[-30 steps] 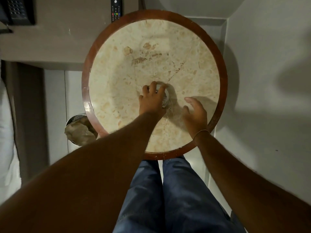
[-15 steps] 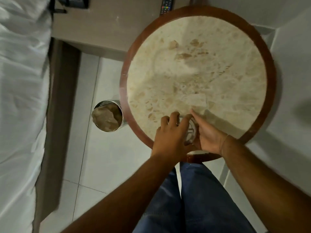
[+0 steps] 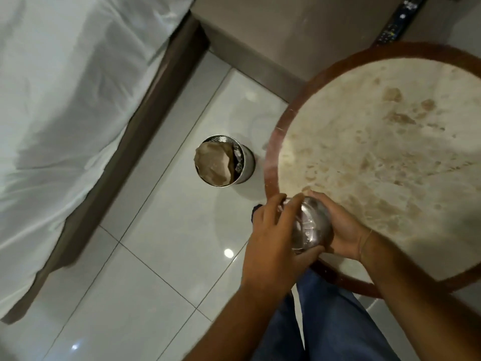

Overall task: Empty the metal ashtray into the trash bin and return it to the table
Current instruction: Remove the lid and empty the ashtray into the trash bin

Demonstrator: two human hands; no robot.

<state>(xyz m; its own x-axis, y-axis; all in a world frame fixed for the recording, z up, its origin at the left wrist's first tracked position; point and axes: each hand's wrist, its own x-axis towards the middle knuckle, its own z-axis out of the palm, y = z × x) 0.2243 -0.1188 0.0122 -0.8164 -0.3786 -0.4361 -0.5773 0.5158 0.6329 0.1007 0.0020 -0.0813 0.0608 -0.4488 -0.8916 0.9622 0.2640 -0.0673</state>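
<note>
The round metal ashtray [image 3: 311, 225] is held between both hands at the near left rim of the round marble table [image 3: 385, 157]. My left hand [image 3: 273, 235] grips its left side with fingers over the top. My right hand [image 3: 343, 230] cups it from the right. The ashtray is tilted, and its contents are too blurred to tell. A cylindrical metal trash bin [image 3: 224, 162] stands on the floor left of the table, holding crumpled brown paper.
A bed with white sheets [image 3: 65, 100] and a dark frame fills the left. Glossy white floor tiles [image 3: 156, 269] lie between bed and table. A remote control [image 3: 398, 22] rests on a cabinet at the back. My blue-jeaned legs [image 3: 325, 321] are below.
Both hands drew the ashtray from the table's middle to its near left edge and lifted it. My head turned left, bringing the bin and bed into view.
</note>
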